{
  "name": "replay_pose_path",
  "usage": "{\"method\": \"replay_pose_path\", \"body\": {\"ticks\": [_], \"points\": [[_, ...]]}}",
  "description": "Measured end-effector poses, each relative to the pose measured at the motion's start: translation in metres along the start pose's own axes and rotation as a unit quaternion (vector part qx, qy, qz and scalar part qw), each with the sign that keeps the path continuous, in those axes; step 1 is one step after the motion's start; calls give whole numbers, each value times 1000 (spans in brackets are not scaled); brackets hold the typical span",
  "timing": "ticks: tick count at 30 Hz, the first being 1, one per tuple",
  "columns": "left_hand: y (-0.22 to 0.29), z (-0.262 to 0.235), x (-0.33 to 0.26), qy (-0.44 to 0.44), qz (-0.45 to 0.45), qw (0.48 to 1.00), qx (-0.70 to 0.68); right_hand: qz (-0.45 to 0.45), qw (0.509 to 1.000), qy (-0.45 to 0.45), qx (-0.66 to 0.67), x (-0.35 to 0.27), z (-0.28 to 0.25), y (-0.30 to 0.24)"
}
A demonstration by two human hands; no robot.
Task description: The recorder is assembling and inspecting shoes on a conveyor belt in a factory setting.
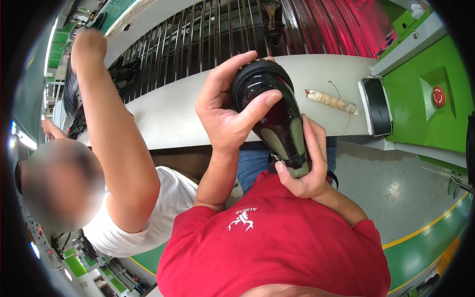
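Between my two hands, in front of my red shirt, is a glossy black shoe [279, 110], its rounded toe pointing away from me. Olive-green areas show at its sides and at the heel end nearest me. My left hand [225, 114] wraps the toe end, thumb across the upper and fingers around the far edge of the sole. With my right hand [309, 173] I grip the heel end, thumb on the near side and fingers along the right side. The shoe is held over the near edge of a white ledge [173, 126].
Behind the ledge runs a roller conveyor [198, 37] bearing a dark shoe [271, 22]. A wrapped stick with loose thread [331, 101] and a black pad [376, 106] lie to the right, beside a green machine [420, 114] with a red button [438, 96]. A co-worker's raised arm [116, 133] is at left.
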State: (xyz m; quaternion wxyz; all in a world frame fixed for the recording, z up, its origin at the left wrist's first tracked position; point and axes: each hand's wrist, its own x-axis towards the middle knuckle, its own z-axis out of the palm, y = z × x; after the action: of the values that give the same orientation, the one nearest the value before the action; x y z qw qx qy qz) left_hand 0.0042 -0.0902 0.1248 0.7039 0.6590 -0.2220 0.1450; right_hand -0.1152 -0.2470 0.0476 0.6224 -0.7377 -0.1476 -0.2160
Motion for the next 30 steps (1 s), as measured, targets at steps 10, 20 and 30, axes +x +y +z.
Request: {"method": "replay_pose_path", "body": {"ticks": [10,20,30], "points": [[-4,-1,0,-1,5,1000,-12,2,1000,-1,-7,1,0,2],[-2,-4,-1,-5,6,1000,-15,-7,1000,2,-7,-1,2,2],[0,-2,-3,4,-12,999,-31,-5,1000,2,-7,1,0,3]]}}
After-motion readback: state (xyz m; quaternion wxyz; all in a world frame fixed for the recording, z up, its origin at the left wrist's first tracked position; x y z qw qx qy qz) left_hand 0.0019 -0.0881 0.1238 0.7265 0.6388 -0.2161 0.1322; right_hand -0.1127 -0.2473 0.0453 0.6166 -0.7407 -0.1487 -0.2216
